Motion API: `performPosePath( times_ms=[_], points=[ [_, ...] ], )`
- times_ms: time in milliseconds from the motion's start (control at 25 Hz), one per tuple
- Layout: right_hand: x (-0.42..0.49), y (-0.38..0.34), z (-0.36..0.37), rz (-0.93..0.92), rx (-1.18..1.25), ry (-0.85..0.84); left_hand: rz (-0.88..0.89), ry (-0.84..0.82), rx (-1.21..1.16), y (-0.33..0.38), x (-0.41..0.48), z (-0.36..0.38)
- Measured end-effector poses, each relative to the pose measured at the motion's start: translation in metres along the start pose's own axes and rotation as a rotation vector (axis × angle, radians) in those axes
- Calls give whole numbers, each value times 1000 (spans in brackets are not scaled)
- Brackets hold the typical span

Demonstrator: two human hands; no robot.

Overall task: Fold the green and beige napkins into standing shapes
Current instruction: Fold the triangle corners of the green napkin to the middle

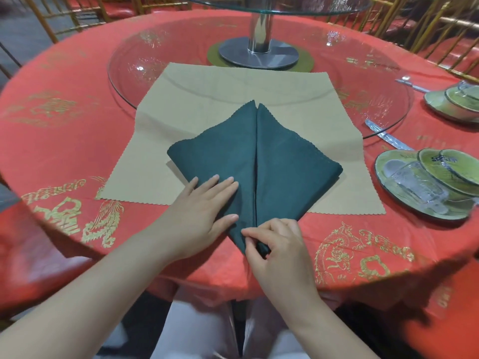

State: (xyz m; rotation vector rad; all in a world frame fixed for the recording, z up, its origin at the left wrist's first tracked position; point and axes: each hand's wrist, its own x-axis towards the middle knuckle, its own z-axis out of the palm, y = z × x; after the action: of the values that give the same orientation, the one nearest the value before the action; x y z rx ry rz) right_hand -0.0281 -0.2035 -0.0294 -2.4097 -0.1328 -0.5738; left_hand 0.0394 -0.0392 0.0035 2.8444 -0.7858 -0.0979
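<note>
Item 1. Green napkin [256,161]: folded to a kite shape with two flaps meeting along a centre seam. It lies flat on top of the beige napkin, its far point away from our fingers and its near point at the table's edge, under them.

Item 2. Left hand [204,211]: fingers [225,185] straight and together, laid flat on the left flap just beside the seam. It presses and grips nothing.

Item 3. Right hand [277,244]: fingertips [248,233] curled in, with thumb and forefinger pinching the napkin's near point, where the cloth bunches slightly between them.

Item 4. Beige napkin [233,86]: spread open and unfolded beneath the green one. It reaches past our fingers on both sides, and its far edge overlaps the glass turntable.

Item 5. Glass turntable [181,42]: round and clear, beyond the fingers, carrying a metal stand [259,29] that holds a second glass disc [272,3].

Item 6. Red tablecloth [64,112]: gold-printed, covering the round table under everything listed.

Item 7. Place setting, well to the right of our right fingers: a green plate [414,207] holding a clear tumbler [414,185] on its side and stacked small dishes. A further set of dishes [445,104] lies beyond it, with a wrapped utensil [386,137] between them.

Item 8. Gilt chairs [427,27]: ringing the table's far side.
</note>
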Motion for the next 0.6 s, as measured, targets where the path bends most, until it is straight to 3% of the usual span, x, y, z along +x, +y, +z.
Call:
performPosePath(
  times_ms=[320, 600],
  points=[
    [3, 2, 4, -128, -39, -72, -18, -57, 78, -3, 1, 10],
    [5, -1, -1, -102, -21, -131, -94, -138, 104, -32, 19, 0]
  ],
)
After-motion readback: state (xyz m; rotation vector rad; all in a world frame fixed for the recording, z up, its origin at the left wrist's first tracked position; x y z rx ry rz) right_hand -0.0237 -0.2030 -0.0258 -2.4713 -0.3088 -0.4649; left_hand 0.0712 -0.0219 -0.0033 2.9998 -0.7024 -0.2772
